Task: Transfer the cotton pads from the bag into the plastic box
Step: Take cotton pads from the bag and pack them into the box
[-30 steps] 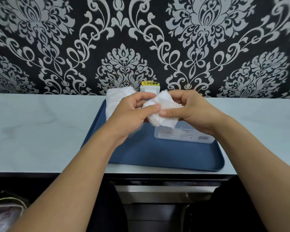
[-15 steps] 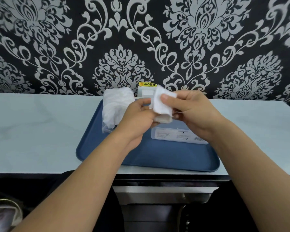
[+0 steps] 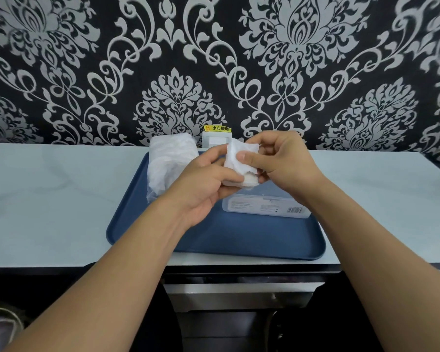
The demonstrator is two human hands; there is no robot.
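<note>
A stack of white cotton pads (image 3: 240, 162) is held upright between both hands above the blue tray (image 3: 214, 240). My right hand (image 3: 282, 158) pinches the stack, thumb on its front face. My left hand (image 3: 206, 179) grips the lower left side of the same stack. The clear bag (image 3: 167, 165) with more white pads lies at the tray's back left, apart from my hands. The clear plastic box (image 3: 264, 205), with a label and barcode on its front, sits on the tray just below and behind the stack; its top is hidden by my hands.
A white wall socket with a yellow warning label (image 3: 217, 134) stands behind the tray against the patterned wall. The pale marble counter (image 3: 61, 199) stretches to both sides. Below its front edge is a dark cabinet and a metal drawer front (image 3: 239, 293).
The stack has turned from lying crumpled between both hands to standing upright, and my hands have shifted slightly right. The bag lies uncovered at the tray's left.
</note>
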